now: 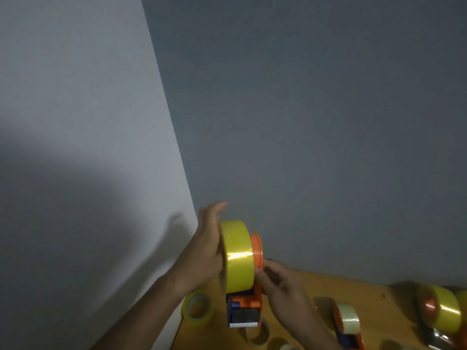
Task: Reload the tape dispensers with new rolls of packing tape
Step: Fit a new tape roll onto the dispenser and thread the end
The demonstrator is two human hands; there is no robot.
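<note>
An orange tape dispenser (256,251) with a blue front and a serrated metal blade is held up over the wooden table (353,291). A full yellow tape roll (236,253) sits on its hub. My left hand (206,251) presses flat against the roll's left face, fingers straight. My right hand (278,279) grips the dispenser's orange frame from the right, fingertips at the roll's edge. A thin, nearly spent yellow roll (197,308) lies on the table under my left wrist.
Two more dispensers lie on the table to the right: one with a pale roll (347,322), one with a yellow roll (439,311). Empty cores or rolls lie near the bottom edge (260,334). Grey walls meet in a corner behind the table.
</note>
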